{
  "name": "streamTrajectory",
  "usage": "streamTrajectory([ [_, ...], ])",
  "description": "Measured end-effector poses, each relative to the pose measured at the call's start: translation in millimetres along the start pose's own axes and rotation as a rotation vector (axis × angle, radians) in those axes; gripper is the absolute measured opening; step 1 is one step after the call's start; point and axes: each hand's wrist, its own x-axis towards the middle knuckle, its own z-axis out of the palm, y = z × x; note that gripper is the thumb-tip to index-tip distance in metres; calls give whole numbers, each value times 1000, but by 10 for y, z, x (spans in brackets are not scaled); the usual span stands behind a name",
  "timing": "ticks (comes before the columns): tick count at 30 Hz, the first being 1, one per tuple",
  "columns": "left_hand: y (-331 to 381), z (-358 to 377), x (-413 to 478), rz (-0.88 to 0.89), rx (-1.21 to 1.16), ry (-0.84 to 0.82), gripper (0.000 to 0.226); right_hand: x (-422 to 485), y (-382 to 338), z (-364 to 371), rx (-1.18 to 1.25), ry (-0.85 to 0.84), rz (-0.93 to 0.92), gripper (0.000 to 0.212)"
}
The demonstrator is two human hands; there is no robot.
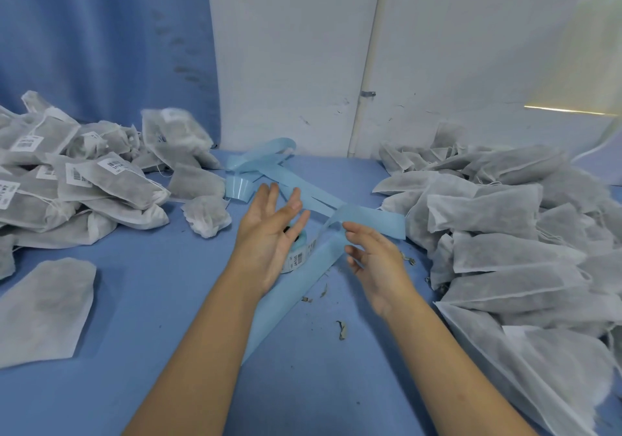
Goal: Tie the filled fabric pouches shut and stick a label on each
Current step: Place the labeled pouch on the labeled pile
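Note:
My left hand [269,230] hovers with straight fingers over the label roll [298,253], which lies on the blue table and shows barcode labels on its side. My right hand [373,260] floats just right of the roll, fingers loosely bent, holding nothing. A heap of labelled, tied pouches [84,183] lies at the left. One blurred pouch [171,129] sits atop that heap's right side. One tied pouch [207,215] lies apart near the heap. Unlabelled filled pouches [505,233] are piled at the right.
Long light-blue strips of label backing [289,179] curl across the table's middle and run down under my left forearm. A single flat pouch [43,307] lies at the near left. Dried herb crumbs [341,329] are scattered near my right forearm. A white wall stands behind.

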Motion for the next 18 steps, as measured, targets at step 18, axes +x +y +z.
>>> streamTrajectory([
  [18, -658, 993, 33, -173, 575, -113, 29, 290, 64, -335, 480, 52, 20, 22],
])
